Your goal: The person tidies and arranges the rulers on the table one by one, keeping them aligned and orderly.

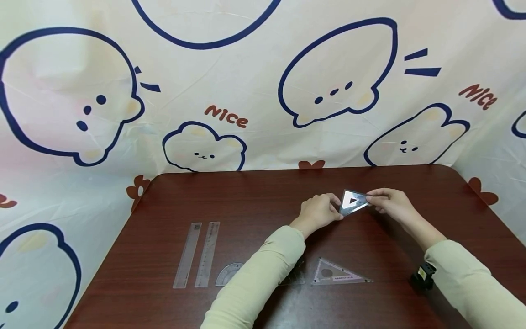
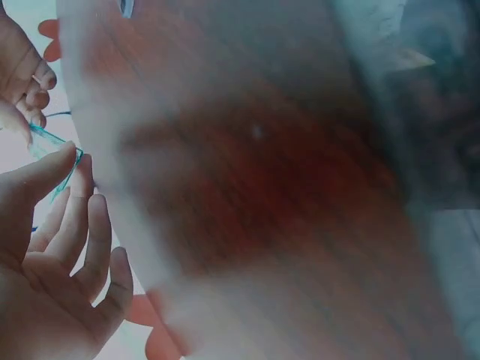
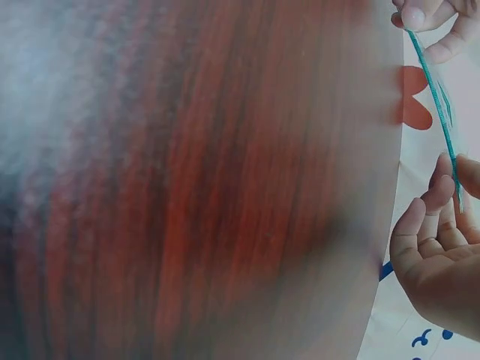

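Observation:
A small clear set square (image 1: 358,203) is held up above the far part of the table, between both hands. My left hand (image 1: 318,211) pinches its left side with thumb and forefinger; in the left wrist view the other fingers of that hand (image 2: 67,277) are loosely bent. At the opposite, right-hand corner, my right hand (image 1: 392,205) pinches it between thumb and fingers. Seen from the right wrist, the set square (image 3: 435,90) is nearly edge-on, a thin greenish line running between the two hands.
On the dark brown table (image 1: 255,196) lie two clear rulers (image 1: 187,256), side by side. A protractor (image 1: 227,275) is partly covered by the left sleeve, as is another clear piece (image 1: 297,277). Right of these lies a set square (image 1: 338,277). A patterned cloth (image 1: 263,91) hangs behind.

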{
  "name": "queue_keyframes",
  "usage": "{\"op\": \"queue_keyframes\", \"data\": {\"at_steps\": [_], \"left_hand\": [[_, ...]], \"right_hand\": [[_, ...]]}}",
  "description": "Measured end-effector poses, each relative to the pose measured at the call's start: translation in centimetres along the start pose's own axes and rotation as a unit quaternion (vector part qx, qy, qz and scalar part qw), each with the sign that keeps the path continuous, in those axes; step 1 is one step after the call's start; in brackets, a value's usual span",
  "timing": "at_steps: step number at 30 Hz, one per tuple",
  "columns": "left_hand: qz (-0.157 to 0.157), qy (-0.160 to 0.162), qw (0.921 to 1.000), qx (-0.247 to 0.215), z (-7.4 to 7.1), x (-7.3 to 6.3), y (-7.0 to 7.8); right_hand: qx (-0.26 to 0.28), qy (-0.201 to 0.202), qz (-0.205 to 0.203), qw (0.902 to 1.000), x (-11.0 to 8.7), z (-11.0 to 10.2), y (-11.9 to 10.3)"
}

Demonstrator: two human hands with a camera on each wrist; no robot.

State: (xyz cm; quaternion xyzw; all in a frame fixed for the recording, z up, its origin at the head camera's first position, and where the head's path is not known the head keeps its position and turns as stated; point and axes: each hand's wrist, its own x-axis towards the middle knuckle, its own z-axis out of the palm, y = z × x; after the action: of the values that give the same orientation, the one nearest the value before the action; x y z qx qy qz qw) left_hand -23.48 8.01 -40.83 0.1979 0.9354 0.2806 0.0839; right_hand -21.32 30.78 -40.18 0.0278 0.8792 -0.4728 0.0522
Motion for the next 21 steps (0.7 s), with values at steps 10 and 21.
{"op": "queue_keyframes", "data": {"at_steps": [10, 21], "left_hand": [[0.019, 0.006, 0.9996, -0.021, -0.3, -0.5, 0.0], [0.034, 0.008, 0.9991, -0.024, -0.5, -1.2, 0.6]], "right_hand": [[0.008, 0.005, 0.002, 1.0, -1.1, -0.3, -0.2], [0.005, 0.015, 0.003, 0.9999, -2.3, -0.5, -0.5]]}}
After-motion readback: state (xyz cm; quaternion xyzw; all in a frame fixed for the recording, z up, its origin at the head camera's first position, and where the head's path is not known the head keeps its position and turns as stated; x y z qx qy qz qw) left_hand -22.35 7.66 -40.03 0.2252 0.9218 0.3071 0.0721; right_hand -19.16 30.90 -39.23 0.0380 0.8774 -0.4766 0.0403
